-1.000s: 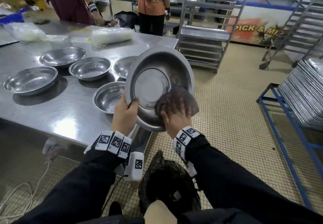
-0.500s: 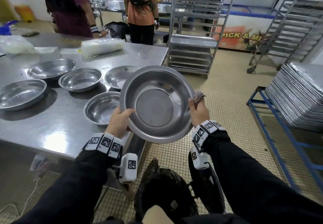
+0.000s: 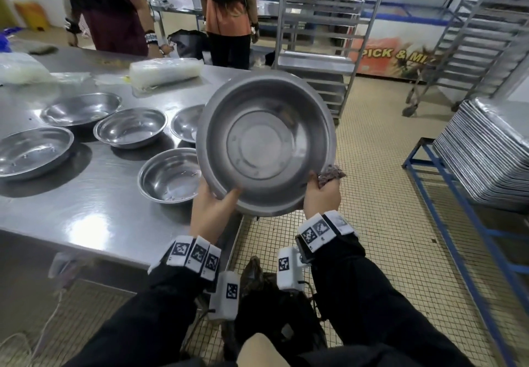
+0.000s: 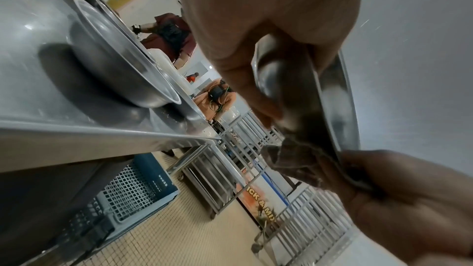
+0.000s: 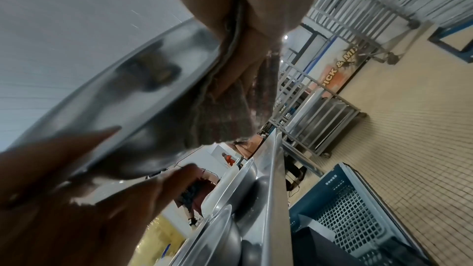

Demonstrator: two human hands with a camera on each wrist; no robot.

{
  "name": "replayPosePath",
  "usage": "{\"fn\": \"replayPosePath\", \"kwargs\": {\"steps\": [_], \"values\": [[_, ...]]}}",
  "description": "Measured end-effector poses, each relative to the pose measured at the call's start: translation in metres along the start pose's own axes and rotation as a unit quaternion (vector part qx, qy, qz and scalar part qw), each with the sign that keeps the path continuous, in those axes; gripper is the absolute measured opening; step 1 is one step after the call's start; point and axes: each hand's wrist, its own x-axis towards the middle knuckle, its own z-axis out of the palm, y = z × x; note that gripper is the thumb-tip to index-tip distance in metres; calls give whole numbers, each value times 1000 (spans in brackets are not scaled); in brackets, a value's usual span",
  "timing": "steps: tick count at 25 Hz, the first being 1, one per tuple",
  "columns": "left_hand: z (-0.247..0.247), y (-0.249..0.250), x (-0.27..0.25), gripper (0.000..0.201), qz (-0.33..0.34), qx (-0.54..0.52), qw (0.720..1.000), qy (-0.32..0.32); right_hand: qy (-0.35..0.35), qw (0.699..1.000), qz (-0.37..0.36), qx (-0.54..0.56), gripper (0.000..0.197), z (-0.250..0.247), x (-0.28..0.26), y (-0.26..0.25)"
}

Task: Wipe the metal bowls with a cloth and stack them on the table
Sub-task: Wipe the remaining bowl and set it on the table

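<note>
Nearby, five bowls (image 3: 169,176) on table (image 3: 86,209)

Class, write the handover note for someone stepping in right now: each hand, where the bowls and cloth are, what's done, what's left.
Left hand grips the lower left rim of the held bowl, which is tilted up off the table edge.
Right hand grips the lower right rim with the cloth bunched behind it.
Five other bowls sit singly on the table.
Done: nothing is stacked.
Left: finish wiping the held bowl, set it down, wipe the others as needed, stack all.
</note>
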Motion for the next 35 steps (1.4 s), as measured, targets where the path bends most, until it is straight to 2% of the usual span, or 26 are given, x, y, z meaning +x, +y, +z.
{"fn": "replayPosePath", "kwargs": {"steps": [3, 5, 7, 9, 10, 12, 14, 15, 16, 17, 18, 19, 22, 24, 26, 27, 29, 33, 35], "values": [[10, -4, -5, 20, -1, -24, 1000, -8, -40, 998, -11, 37, 18, 6, -12, 1], [7, -7, 2, 13, -29, -45, 998, 21, -86, 996, -8, 28, 19, 9, -14, 3], [-2, -5, 12, 11, -54, -32, 996, 57, -113, 994, 6, -2, 25, 9, -15, 7], [-12, 0, 21, 15, -51, 8, 996, 78, -109, 993, 19, -33, 27, 6, -16, 15], [-17, 3, 23, 19, -41, 32, 995, 85, -106, 993, 8, -46, 27, 6, -18, 20], [-25, 6, 26, 24, -31, 78, 992, 98, -113, 987, -90, -75, 28, 8, -25, 28], [-30, 3, 27, 14, -31, 118, 987, 104, -174, 949, -231, -125, 24, 15, -31, 38], [-30, 1, 27, 8, -32, 133, 985, 101, -243, 910, -281, -182, 35, 21, -37, 44], [-30, 0, 26, 8, -33, 136, 985, 97, -320, 857, -314, -254, 51, 25, -46, 50], [-28, -1, 26, 13, -38, 132, 986, 93, -384, 804, -329, -314, 59, 28, -56, 55], [-26, -1, 25, 17, -42, 127, 987, 86, -426, 768, -335, -341, 62, 30, -64, 60], [-24, 1, 24, 19, -41, 129, 988, 74, -449, 756, -333, -342, 64, 30, -71, 61], [-20, 11, 21, 27, -17, 157, 987, 27, -478, 752, -293, -346, 57, 31, -67, 60], [-21, 17, 23, 27, 1, 172, 985, 20, -454, 725, -275, -438, 50, 30, -47, 56], [-22, 19, 23, 25, 8, 186, 982, 28, -398, 692, -270, -538, 54, 25, -23, 54], [-22, 19, 23, 25, 6, 182, 983, 33, -368, 685, -270, -567, 57, 23, -16, 53], [-21, 18, 22, 26, -3, 161, 986, 47, -336, 707, -260, -566, 60, 21, -17, 51], [-12, 18, 19, 28, 6, 145, 985, 94, -391, 806, -215, -390, 59, 33, -61, 45], [-7, 21, 18, 27, 8, 134, 986, 98, -363, 829, -224, -361, 62, 37, -68, 47]]}}
